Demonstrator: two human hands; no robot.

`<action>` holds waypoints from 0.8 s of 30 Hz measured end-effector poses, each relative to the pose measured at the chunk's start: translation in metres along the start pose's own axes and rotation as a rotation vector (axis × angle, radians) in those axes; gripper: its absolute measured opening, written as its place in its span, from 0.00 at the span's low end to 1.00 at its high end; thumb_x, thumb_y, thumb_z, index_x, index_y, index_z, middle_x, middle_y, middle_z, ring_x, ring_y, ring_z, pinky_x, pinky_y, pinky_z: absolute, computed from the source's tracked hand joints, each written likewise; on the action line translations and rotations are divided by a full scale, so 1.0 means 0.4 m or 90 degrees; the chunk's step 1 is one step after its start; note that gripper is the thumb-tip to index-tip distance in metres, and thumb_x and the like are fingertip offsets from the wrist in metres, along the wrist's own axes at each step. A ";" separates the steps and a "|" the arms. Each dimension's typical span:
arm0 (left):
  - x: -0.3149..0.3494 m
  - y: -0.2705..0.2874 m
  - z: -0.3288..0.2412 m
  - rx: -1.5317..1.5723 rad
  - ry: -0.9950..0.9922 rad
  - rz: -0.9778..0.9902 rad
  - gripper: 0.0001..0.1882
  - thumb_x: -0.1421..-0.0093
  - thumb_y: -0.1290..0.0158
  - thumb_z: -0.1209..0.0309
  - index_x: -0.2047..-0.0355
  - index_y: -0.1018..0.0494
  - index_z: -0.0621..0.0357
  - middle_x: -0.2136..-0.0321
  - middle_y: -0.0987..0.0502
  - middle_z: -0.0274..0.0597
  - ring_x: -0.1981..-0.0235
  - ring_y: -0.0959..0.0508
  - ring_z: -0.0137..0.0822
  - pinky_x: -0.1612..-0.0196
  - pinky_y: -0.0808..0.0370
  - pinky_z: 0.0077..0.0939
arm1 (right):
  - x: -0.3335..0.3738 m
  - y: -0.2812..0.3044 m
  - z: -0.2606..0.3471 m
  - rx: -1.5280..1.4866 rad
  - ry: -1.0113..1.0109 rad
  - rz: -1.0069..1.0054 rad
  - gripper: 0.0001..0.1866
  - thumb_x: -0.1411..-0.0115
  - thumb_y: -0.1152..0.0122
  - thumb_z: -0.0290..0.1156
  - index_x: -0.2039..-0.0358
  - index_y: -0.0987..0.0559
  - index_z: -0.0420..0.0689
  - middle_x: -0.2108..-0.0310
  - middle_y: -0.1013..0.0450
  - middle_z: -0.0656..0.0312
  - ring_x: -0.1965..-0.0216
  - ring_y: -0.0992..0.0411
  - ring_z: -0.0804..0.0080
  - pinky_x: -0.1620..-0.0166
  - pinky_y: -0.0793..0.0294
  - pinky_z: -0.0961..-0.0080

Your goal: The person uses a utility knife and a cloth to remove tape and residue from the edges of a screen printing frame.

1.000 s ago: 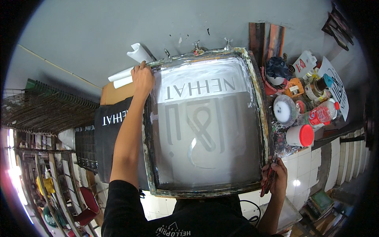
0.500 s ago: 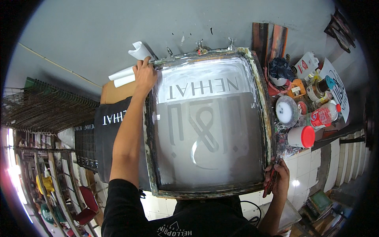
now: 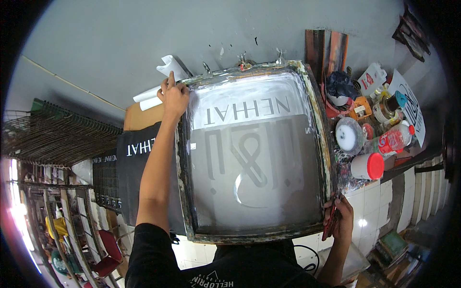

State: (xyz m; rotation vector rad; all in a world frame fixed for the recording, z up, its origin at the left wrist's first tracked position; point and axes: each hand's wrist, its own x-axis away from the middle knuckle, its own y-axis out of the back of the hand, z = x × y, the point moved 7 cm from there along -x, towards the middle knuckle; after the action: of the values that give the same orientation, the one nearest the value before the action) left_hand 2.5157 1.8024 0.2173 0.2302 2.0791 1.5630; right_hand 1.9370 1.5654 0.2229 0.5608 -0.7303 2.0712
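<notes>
A large screen-printing frame (image 3: 182, 189) lies in front of me, its worn wooden rim blotched with dried ink. Its mesh (image 3: 216, 197) is white with light lettering at the far end and grey with a big looping design nearer me. At the far left corner is my left hand (image 3: 174, 99), index finger stretched away from me and thumb close to the rim; it holds nothing I can see. My right hand (image 3: 344, 218) is closed around a slim red-and-dark hand tool (image 3: 330, 222) at the near right corner; its kind is unclear.
White paper rolls (image 3: 173, 66) lean by the grey wall beyond my left hand. Black printed fabric (image 3: 132, 168) lies left of the frame. To the right stand a red-lidded tub (image 3: 367, 166), a plastic bottle (image 3: 396, 139) and a bowl of white paste (image 3: 349, 135).
My left hand has drawn slightly back toward me, its index finger now raised. My right hand keeps the red tool at the near right corner.
</notes>
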 end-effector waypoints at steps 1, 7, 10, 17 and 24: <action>-0.007 -0.009 -0.002 -0.006 0.015 0.009 0.13 0.45 0.44 0.67 0.63 0.16 0.57 0.30 0.41 0.48 0.32 0.44 0.56 0.34 0.52 0.58 | 0.011 -0.007 0.004 -0.004 0.008 -0.001 0.25 0.41 0.45 0.27 0.43 0.33 0.34 0.60 0.23 0.49 0.74 0.24 0.67 0.73 0.19 0.70; -0.024 -0.079 0.092 0.136 0.135 0.014 0.14 0.43 0.43 0.63 0.62 0.15 0.55 0.30 0.42 0.48 0.29 0.48 0.57 0.33 0.54 0.62 | 0.041 -0.114 0.056 -0.002 0.036 0.106 0.34 0.42 0.42 0.22 0.34 0.39 0.36 0.44 0.30 0.44 0.58 0.24 0.63 0.59 0.18 0.65; -0.024 -0.102 0.110 0.223 0.171 0.025 0.15 0.44 0.42 0.61 0.61 0.15 0.55 0.30 0.42 0.48 0.29 0.50 0.57 0.33 0.55 0.63 | 0.025 -0.153 0.082 0.027 0.031 0.129 0.34 0.40 0.42 0.23 0.33 0.40 0.37 0.43 0.30 0.45 0.57 0.24 0.65 0.60 0.19 0.67; -0.020 -0.110 0.093 0.365 0.288 0.050 0.14 0.48 0.40 0.62 0.63 0.15 0.53 0.31 0.40 0.50 0.28 0.52 0.58 0.33 0.58 0.63 | -0.030 -0.272 0.134 0.137 0.069 0.171 0.33 0.38 0.44 0.23 0.32 0.40 0.38 0.45 0.28 0.49 0.63 0.25 0.72 0.62 0.20 0.73; -0.008 -0.090 0.103 0.325 0.272 0.081 0.07 0.49 0.38 0.62 0.69 0.15 0.42 0.34 0.37 0.43 0.33 0.49 0.52 0.36 0.57 0.58 | -0.055 -0.386 0.114 0.197 0.061 0.239 0.32 0.36 0.44 0.25 0.33 0.39 0.37 0.48 0.27 0.50 0.66 0.27 0.74 0.65 0.23 0.75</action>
State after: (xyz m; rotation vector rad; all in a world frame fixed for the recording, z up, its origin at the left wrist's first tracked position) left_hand 2.5452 1.8243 0.1765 0.2236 2.8355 1.1927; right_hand 2.0829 1.5948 0.2880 0.5171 -0.4870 2.5680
